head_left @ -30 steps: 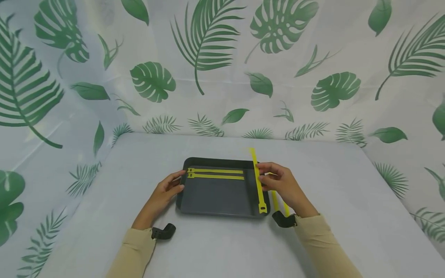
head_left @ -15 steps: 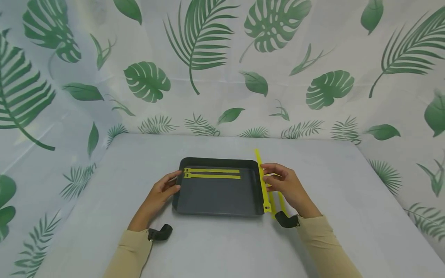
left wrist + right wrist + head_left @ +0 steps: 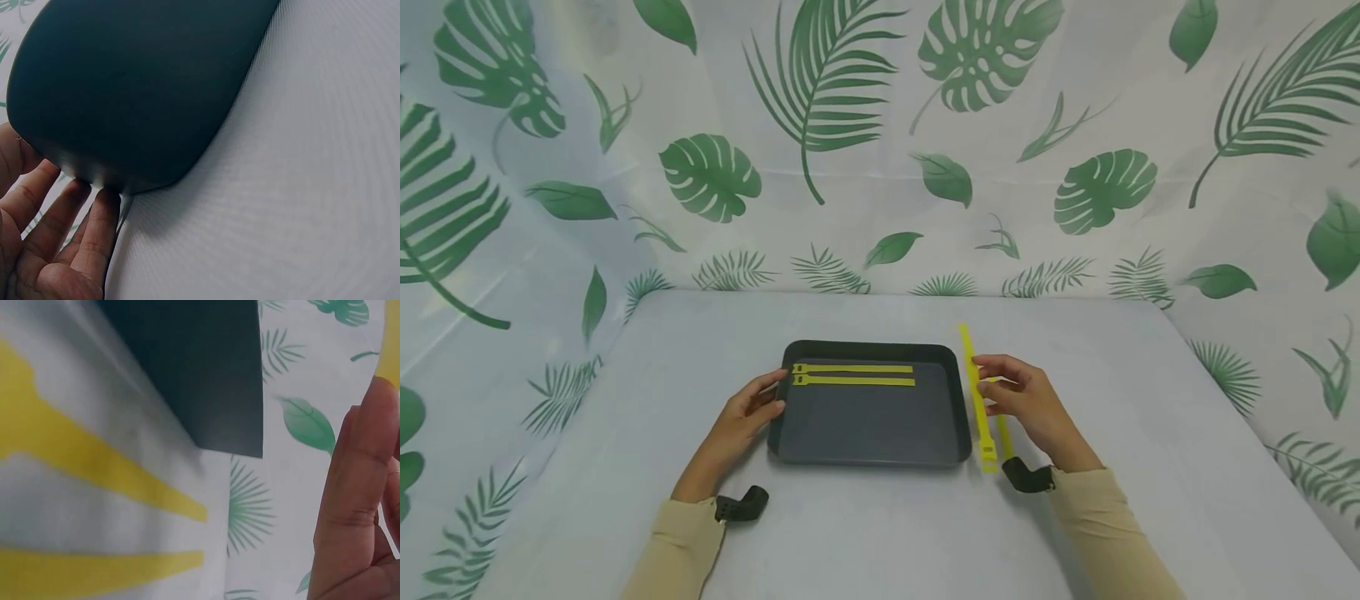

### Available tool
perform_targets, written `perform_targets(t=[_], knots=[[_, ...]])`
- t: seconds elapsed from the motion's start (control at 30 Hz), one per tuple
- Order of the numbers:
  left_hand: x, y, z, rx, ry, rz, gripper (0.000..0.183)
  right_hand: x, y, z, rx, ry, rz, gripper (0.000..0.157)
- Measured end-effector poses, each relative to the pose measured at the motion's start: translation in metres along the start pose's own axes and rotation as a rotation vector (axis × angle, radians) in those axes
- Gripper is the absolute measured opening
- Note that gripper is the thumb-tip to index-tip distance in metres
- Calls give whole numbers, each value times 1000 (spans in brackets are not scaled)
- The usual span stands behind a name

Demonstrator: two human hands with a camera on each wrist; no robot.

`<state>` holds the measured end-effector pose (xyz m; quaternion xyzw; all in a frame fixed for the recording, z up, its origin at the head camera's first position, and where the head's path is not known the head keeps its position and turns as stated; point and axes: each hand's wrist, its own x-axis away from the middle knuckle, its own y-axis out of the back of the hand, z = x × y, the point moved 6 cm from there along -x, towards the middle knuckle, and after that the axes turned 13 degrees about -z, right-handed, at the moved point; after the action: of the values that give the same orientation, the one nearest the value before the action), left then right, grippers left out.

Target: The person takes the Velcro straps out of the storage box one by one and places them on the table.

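Note:
My right hand [image 3: 1028, 406] pinches a yellow slotted strap [image 3: 981, 417], like a hook-and-loop cable tie, just off the tray's right side. Only part of that held strap [image 3: 390, 353] shows at the edge of the right wrist view. Two similar straps lie on the white surface beneath, an upper strap [image 3: 144, 481] and a lower strap [image 3: 119, 575]. The dark grey tray [image 3: 865, 429] has two more yellow straps [image 3: 853, 375] lying parallel along its far side. With its fingertips, my left hand [image 3: 741, 425] touches the tray's left end; in the left wrist view, fingers [image 3: 97, 228] meet the outer wall.
A white cloth-like surface [image 3: 850, 533] spreads around the tray. Behind it stands a white backdrop [image 3: 865, 192] printed with green leaves. Each wrist carries a black camera mount, one left mount [image 3: 741, 504] and one right mount [image 3: 1028, 477].
The right hand has carried the held strap rightward, from over the tray's right rim to outside it. The left hand stays at the tray's left end. The whole head view has shifted slightly.

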<state>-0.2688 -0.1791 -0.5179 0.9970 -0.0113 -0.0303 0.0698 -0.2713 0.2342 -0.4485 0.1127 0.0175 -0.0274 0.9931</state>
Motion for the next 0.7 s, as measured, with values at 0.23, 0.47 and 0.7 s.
perform_targets(t=[0.23, 0.47, 0.7], knots=[[3, 2, -3, -11, 10, -4, 56, -1, 9, -5, 12, -3, -9, 47], [2, 1, -1, -18, 26, -4, 56, -2, 20, -11, 44, -25, -27, 48], [2, 0, -2, -6, 21, -1, 56, -4, 31, -18, 91, -52, -32, 48]])
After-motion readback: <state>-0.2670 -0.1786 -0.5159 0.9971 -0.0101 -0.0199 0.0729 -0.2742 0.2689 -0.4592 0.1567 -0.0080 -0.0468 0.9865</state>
